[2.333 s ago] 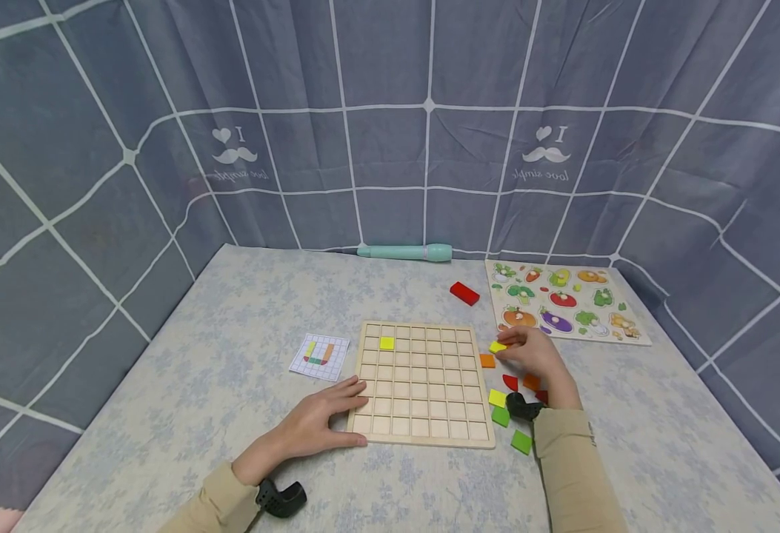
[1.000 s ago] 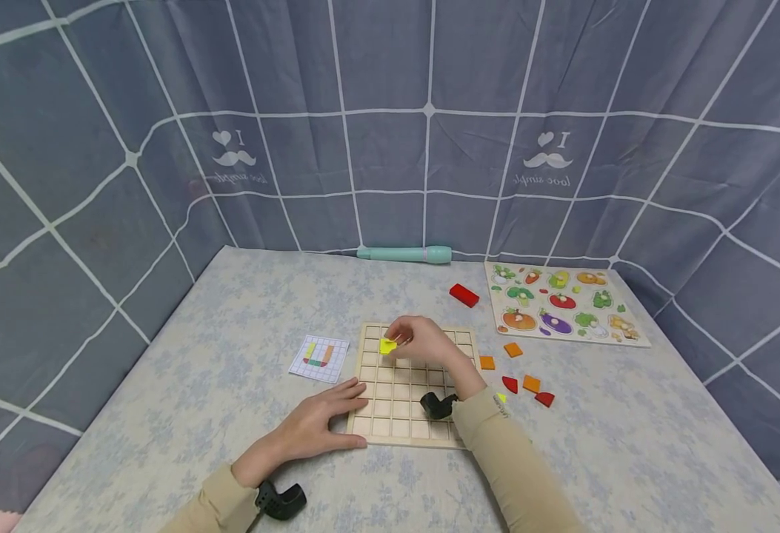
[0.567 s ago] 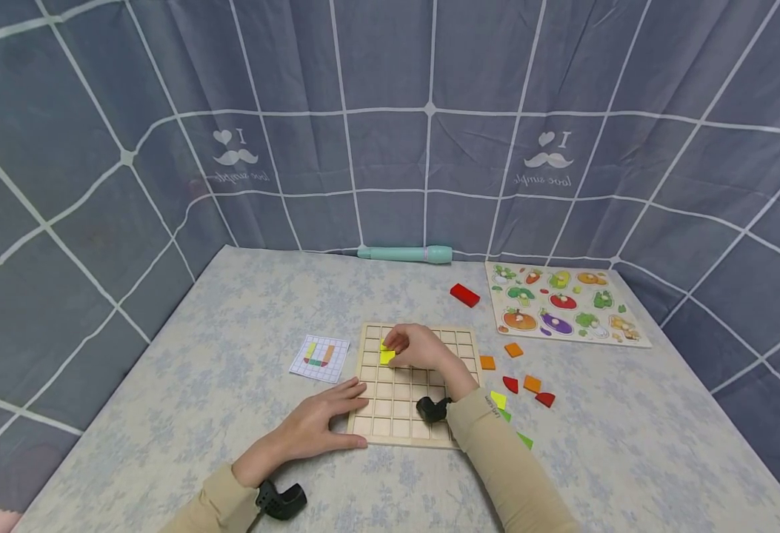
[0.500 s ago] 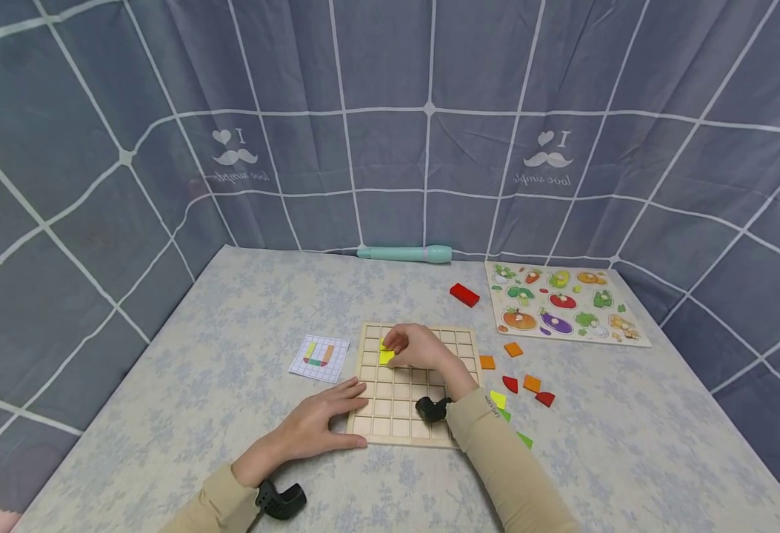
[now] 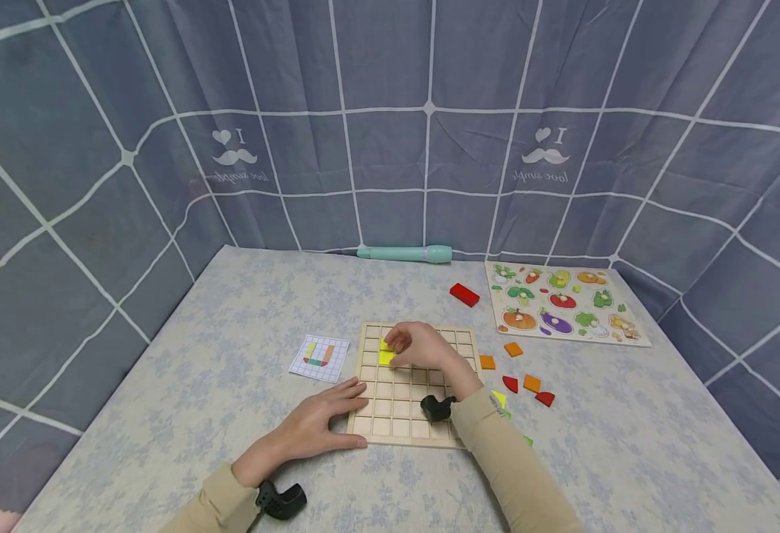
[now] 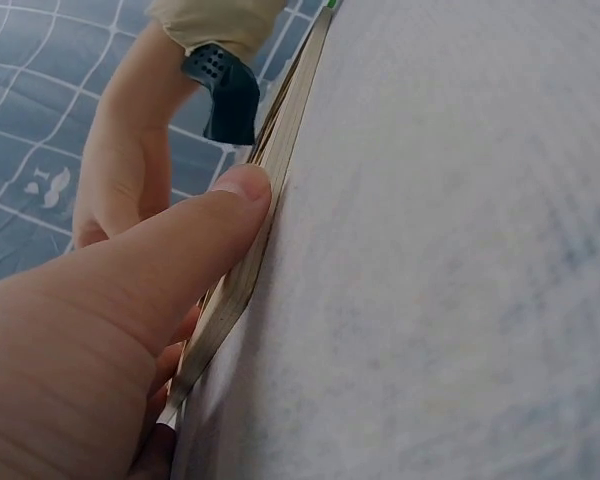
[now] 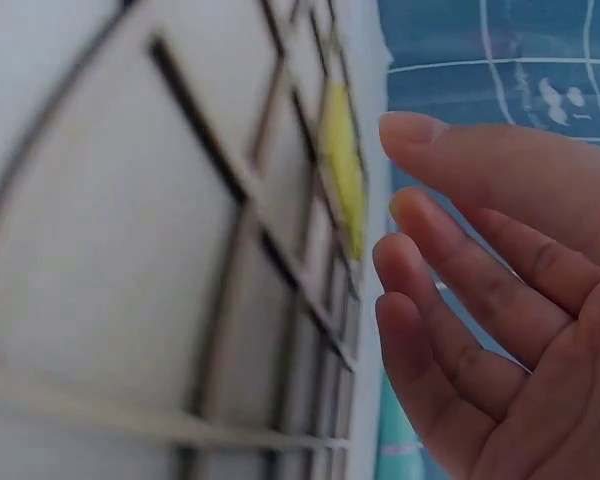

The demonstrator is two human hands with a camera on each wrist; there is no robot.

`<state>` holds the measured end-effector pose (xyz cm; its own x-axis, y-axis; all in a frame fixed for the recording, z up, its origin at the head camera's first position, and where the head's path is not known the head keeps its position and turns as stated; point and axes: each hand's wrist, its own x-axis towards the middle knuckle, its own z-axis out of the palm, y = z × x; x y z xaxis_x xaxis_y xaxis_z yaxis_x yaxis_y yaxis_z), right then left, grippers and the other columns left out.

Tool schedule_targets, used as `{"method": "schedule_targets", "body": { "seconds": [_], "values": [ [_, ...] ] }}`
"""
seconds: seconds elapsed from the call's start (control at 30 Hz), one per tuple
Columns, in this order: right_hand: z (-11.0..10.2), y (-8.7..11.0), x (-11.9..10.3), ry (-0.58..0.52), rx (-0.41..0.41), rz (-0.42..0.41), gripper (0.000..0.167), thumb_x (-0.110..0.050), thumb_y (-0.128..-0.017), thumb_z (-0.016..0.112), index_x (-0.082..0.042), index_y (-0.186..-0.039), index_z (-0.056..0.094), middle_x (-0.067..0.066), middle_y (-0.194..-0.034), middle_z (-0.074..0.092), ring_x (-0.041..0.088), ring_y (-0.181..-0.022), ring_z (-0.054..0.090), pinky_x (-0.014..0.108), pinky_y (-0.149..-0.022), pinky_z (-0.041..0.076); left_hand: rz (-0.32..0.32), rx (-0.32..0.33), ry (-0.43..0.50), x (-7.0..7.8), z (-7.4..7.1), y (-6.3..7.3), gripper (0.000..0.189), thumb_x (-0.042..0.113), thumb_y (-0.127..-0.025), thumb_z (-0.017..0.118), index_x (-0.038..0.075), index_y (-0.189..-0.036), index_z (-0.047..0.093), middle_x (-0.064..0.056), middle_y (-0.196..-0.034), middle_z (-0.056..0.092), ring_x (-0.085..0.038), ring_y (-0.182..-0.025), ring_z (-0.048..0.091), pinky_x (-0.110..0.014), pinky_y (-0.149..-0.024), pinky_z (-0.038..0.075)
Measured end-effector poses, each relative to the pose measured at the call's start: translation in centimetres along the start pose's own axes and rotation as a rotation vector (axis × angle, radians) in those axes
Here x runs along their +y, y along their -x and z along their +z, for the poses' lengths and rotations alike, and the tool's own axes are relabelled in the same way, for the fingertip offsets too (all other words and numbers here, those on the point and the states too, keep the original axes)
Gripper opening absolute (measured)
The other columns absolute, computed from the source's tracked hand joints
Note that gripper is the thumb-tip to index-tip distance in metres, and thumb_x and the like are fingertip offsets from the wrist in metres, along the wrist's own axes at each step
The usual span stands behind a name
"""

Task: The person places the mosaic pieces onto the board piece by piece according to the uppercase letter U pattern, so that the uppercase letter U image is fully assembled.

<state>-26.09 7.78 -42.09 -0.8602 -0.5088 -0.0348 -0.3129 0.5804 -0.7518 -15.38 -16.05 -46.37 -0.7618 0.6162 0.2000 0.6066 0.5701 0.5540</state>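
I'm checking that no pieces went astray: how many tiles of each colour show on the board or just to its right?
Yellow tiles: 3
Orange tiles: 3
Red tiles: 2
Green tiles: 2, partly hidden
Total: 10 showing

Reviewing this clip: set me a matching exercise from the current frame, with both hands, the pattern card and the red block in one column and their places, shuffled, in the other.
Things
1. Left hand
2. Right hand
3. Pattern card
4. Red block

Places
A. Flat on the table, left of the grid board and apart from it
B. Beyond the board, near the vegetable puzzle
C. Over the board, fingers by the yellow squares
D. Touching the board's left side

Right pairs: 1-D, 2-C, 3-A, 4-B
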Motion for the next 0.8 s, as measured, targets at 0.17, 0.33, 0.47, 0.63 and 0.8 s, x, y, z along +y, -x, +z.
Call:
{"method": "schedule_targets", "body": {
  "seconds": [0.17, 0.33, 0.47, 0.63, 0.8],
  "values": [
    [-2.6, 1.1, -0.2, -0.011, 0.016, -0.059, 0.034, -0.008, -0.081, 0.073, -0.001, -0.113, 0.063, 0.012, -0.106, 0.064, 0.024, -0.093, 0.06, 0.033, -0.081, 0.052, -0.003, -0.005, 0.011, 0.1, 0.0, 0.0, 0.069, 0.052, -0.08, 0.068, 0.006, -0.13, 0.057, -0.005, -0.144, 0.042, -0.022, -0.136, 0.031, -0.044, -0.107, 0.033],
    [-5.7, 2.8, -0.3, -0.004, 0.052, -0.097, 0.034, -0.013, -0.082, 0.074, -0.004, -0.113, 0.063, 0.014, -0.11, 0.062, 0.025, -0.096, 0.06, 0.036, -0.084, 0.052, -0.007, -0.005, 0.017, 0.1, -0.1, 0.0, 0.069, 0.052, -0.08, 0.068, 0.006, -0.131, 0.057, -0.005, -0.144, 0.042, -0.022, -0.137, 0.03, -0.044, -0.108, 0.032],
    [-7.9, 4.7, 0.2, 0.003, 0.097, -0.107, 0.036, -0.016, -0.083, 0.074, -0.005, -0.115, 0.062, 0.014, -0.112, 0.061, 0.024, -0.096, 0.06, 0.038, -0.084, 0.052, -0.004, -0.003, 0.015, 0.1, -0.1, 0.0, 0.069, 0.051, -0.08, 0.068, 0.006, -0.131, 0.057, -0.005, -0.145, 0.041, -0.021, -0.137, 0.03, -0.044, -0.108, 0.032],
    [-9.7, 7.3, 2.1, -0.043, 0.159, -0.07, 0.038, -0.023, -0.083, 0.074, -0.007, -0.116, 0.062, 0.013, -0.112, 0.062, 0.021, -0.093, 0.06, 0.033, -0.082, 0.052, -0.004, -0.003, 0.01, 0.1, 0.0, 0.0, 0.069, 0.052, -0.08, 0.068, 0.006, -0.131, 0.057, -0.005, -0.145, 0.041, -0.021, -0.137, 0.03, -0.044, -0.108, 0.032],
    [-10.4, 9.7, 4.5, -0.101, 0.18, -0.071, 0.034, -0.019, -0.085, 0.072, -0.004, -0.115, 0.063, 0.018, -0.111, 0.061, 0.021, -0.092, 0.061, 0.026, -0.08, 0.053, -0.006, -0.007, 0.015, 0.1, 0.0, 0.0, 0.069, 0.053, -0.08, 0.068, 0.006, -0.131, 0.057, -0.005, -0.145, 0.042, -0.021, -0.137, 0.03, -0.043, -0.108, 0.032]
  ]
}}
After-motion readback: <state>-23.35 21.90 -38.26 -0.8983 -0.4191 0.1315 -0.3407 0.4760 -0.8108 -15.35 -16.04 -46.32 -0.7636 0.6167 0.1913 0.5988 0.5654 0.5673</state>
